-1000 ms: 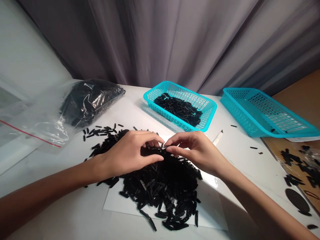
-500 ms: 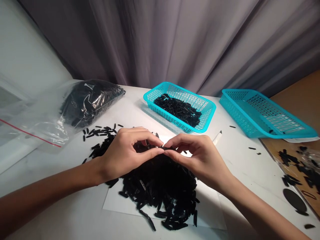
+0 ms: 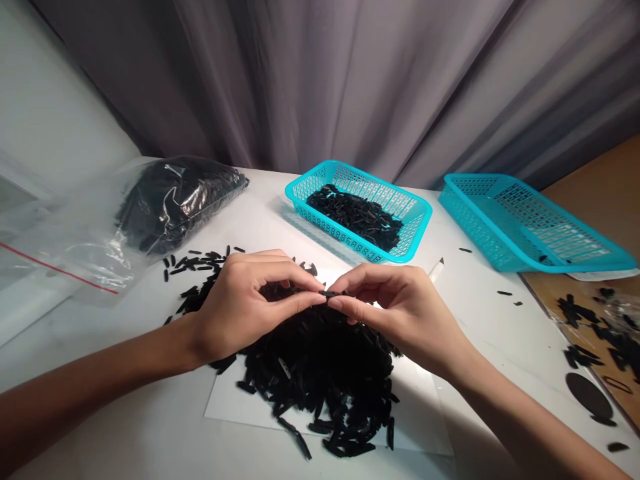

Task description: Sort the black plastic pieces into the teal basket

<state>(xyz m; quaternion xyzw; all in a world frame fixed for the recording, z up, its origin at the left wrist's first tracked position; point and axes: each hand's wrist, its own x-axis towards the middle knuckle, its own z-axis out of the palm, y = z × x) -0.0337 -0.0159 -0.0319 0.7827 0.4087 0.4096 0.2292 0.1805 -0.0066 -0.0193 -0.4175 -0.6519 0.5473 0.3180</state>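
Between the fingertips of both hands is a small, narrow black piece [image 3: 330, 294], mostly covered by the fingers. My left hand [image 3: 255, 293] pinches its left end with thumb and forefinger. From the other side, my right hand [image 3: 395, 300] grips the right end the same way. Below them spreads a large pile of similar black strips [image 3: 325, 373], lying on a white sheet of paper [image 3: 240, 407]. What the strips are made of, I cannot tell.
A turquoise basket [image 3: 420, 230] behind my hands holds more black strips. Another turquoise basket [image 3: 505, 257] stands at right with a few bits. A clear zip bag [image 3: 175, 207] of black pieces lies left. A white pencil-like tool [image 3: 437, 269] and black scraps [image 3: 580, 310] are at right.
The fingers have shifted slightly around the small black piece, showing a bit more of it. Both hands stay nearly in place, and the surroundings look the same.
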